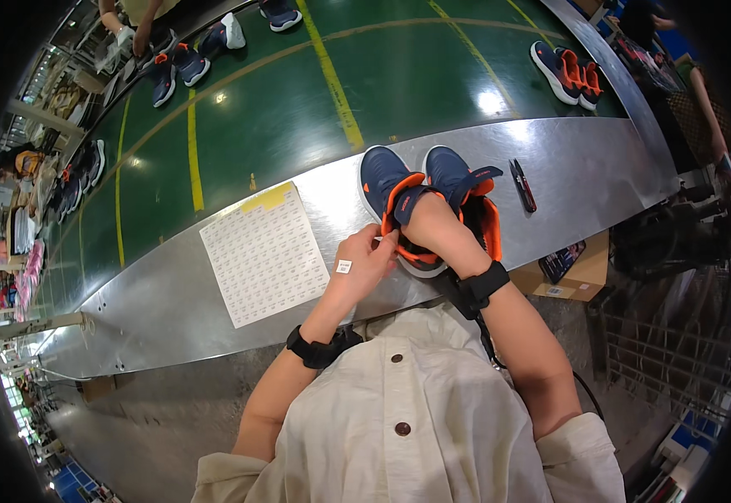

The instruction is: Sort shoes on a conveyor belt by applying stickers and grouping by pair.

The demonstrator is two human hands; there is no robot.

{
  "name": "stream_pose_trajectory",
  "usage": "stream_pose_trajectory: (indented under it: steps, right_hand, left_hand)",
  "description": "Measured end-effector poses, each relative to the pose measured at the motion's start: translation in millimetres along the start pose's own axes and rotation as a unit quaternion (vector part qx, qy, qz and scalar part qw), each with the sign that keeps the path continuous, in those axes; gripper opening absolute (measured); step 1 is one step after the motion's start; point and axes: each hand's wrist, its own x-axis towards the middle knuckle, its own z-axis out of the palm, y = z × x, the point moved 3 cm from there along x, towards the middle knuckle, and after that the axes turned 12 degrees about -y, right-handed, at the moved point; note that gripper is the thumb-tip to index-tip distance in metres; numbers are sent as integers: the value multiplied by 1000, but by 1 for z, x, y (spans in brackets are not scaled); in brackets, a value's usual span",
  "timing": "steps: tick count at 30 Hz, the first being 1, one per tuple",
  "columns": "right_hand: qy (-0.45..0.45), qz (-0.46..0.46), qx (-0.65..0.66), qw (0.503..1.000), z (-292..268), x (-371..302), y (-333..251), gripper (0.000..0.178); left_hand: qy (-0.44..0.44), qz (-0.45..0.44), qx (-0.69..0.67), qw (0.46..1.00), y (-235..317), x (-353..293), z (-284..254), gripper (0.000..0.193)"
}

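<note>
A pair of navy shoes with orange lining rests on the metal table edge before me, toes pointing away. On the left shoe (386, 174), my left hand (367, 258) pinches the collar's near left side between thumb and fingers. A small white sticker (344, 267) is stuck to the back of that hand. My right hand (429, 220) reaches down into the same shoe's opening, its fingers hidden inside. Close by on the right stands the other shoe (447, 170), its strap (476, 180) raised and its opening wide.
A sheet of small white labels (265, 256) lies left of my hands. Small thread snips (522, 186) lie right of the shoes. Beyond runs a green conveyor belt (256, 117) carrying more shoes (568, 75). Another person's hand (141, 40) works far left. A cardboard box (579, 272) sits lower right.
</note>
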Motion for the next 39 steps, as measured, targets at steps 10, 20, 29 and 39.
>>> stream_pose_trajectory:
  steps: [10,20,29,39]
  right_hand:
    - [-46,50,-32,997,-13,-9,-9,17]
    - [-52,57,-99,992,-8,-7,-5,17]
    - [1,75,-72,995,-7,-17,-7,17]
    - [-30,28,-125,991,-5,-15,-10,14]
  left_hand:
    - [5,7,-102,995,-6,2,3,34]
    - [-16,-8,-65,998,7,0,2,34]
    - [9,27,-1,1000,2,1,5,35]
    - [24,14,31,999,3,6,4,39]
